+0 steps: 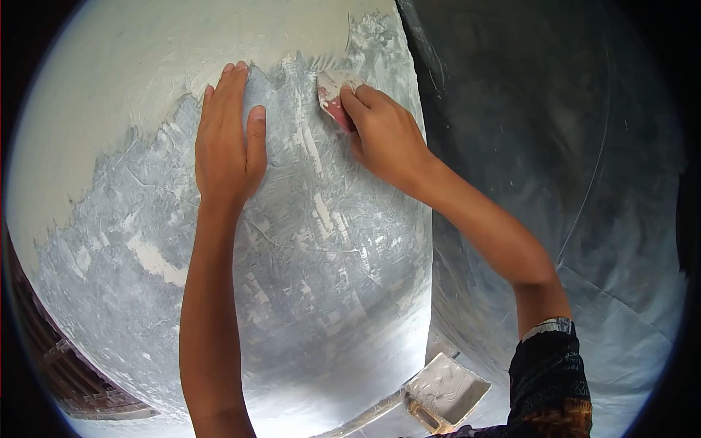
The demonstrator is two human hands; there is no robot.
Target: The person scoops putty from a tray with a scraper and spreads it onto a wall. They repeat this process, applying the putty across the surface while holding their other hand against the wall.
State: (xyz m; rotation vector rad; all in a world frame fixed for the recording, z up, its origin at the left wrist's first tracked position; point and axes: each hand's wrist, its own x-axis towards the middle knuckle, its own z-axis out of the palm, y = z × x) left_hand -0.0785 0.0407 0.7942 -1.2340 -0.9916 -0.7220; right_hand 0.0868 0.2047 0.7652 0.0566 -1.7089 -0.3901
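A large grey surface (321,270), patchy with white streaks, fills the middle of the head view. Smooth cream-coloured filler (146,58) covers its upper left, with a ragged lower edge. My left hand (230,139) lies flat on the surface near that edge, fingers together and pointing up, thumb apart. At the upper right, my right hand (387,131) grips a reddish putty spreader (336,102) smeared with pale filler. The spreader's blade is against the surface, just below the filler edge; my fingers hide part of it.
A tray (475,400) holding pale filler sits at the lower right, below the surface's corner. Dark sheeting (540,146) spans the right side beyond the surface's straight edge. Brown slatted material (69,365) shows at the lower left.
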